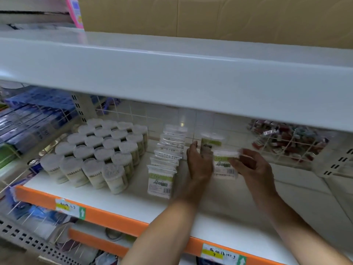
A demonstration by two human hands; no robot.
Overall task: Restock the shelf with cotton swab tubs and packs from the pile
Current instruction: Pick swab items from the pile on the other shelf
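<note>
White shelf (118, 203) with orange front edge, under a broad white upper shelf (172, 77); cardboard boxes (229, 16) far on top; blue packs (38, 115) stacked at far left, small red items (286, 138) behind a wire grid (282, 150) at far right; cotton swab tubs (95, 152) massed in upright rows on the left part of the shelf; row of cotton swab packs (164, 165) standing just right of them, running near to far; right hand (250, 167) pinching one cotton swab pack (224, 167) by its upper right corner, held upright above the shelf; left hand (199, 161) with fingers nearly straight, flat against that pack's left side; another pack (211, 141) just beyond the left hand, whether gripped impossible to tell; two price labels (70, 206) on the orange edge.
</note>
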